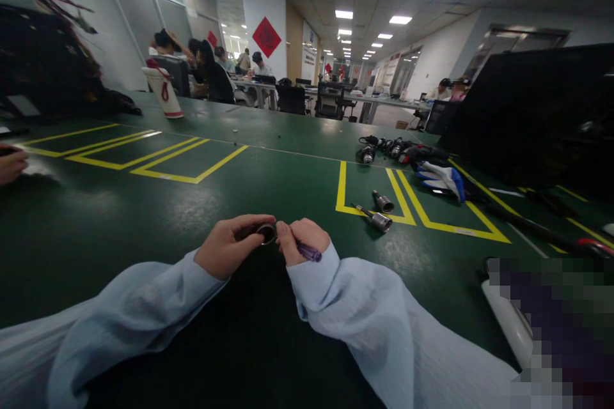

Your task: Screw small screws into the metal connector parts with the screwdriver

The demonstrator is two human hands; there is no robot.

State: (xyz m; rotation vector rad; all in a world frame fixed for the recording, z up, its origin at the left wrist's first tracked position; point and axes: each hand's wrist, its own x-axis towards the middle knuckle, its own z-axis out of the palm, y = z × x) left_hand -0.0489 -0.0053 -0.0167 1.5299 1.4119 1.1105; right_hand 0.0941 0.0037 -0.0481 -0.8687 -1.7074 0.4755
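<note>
My left hand (229,244) is closed around a small dark metal cylindrical part (265,232), pinched between thumb and fingers just above the green table (144,217). My right hand (301,241) is closed on a small tool with a purple handle (309,253), its tip meeting the metal part. Both hands touch at the table's middle, near its front edge. Light blue sleeves cover both forearms.
Two metal sockets (382,202) (378,221) lie inside a yellow-taped box to the right. Further back sit several dark parts (384,148) and blue-white gloves (441,179). A white cup (162,92) stands far left. Another person's hand (10,163) rests at the left edge. A monitor (527,115) stands on the right.
</note>
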